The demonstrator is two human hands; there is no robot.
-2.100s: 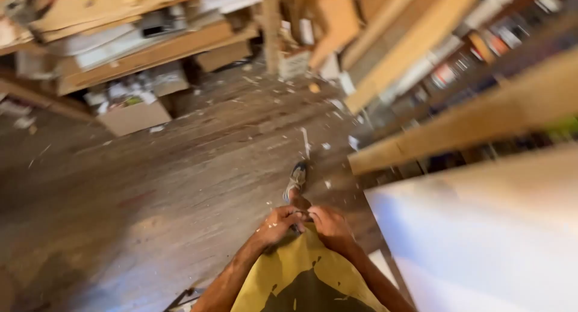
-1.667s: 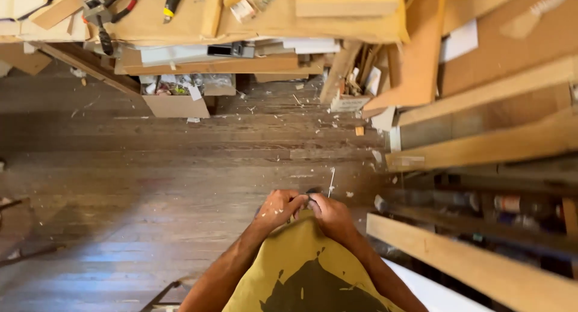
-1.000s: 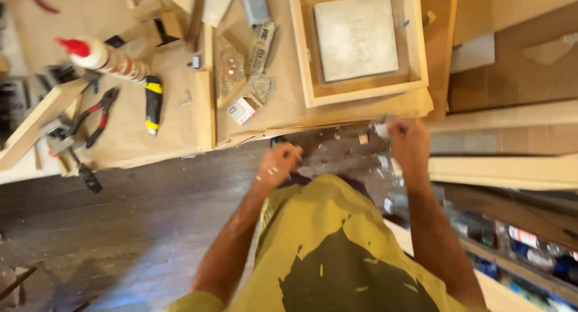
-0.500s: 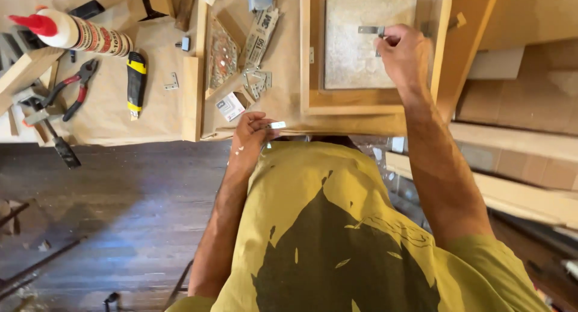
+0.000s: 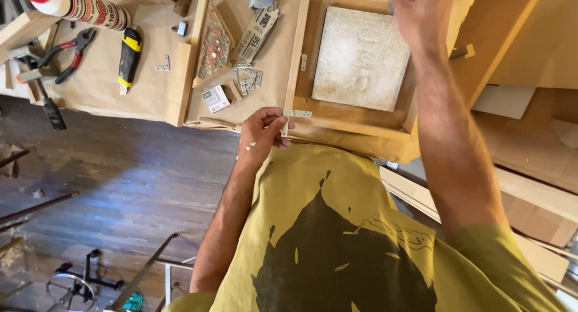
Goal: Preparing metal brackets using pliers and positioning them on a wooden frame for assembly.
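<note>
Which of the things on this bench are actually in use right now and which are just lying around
In use:
left hand pinching a metal corner bracket
right hand at the far rail of the wooden frame
pale square panel inside the frame

Lying about:
loose brackets
red-handled pliers
yellow and black knife
caulk tube
clamp

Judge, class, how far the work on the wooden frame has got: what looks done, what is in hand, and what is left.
Done: the square panel sits inside the wooden frame on the bench, with one small plate on its left rail. In hand: the left hand holds an L-shaped corner bracket at the frame's near-left corner; the right hand is at the far edge. Left: spare brackets lie loose; no screws are visible.
</note>
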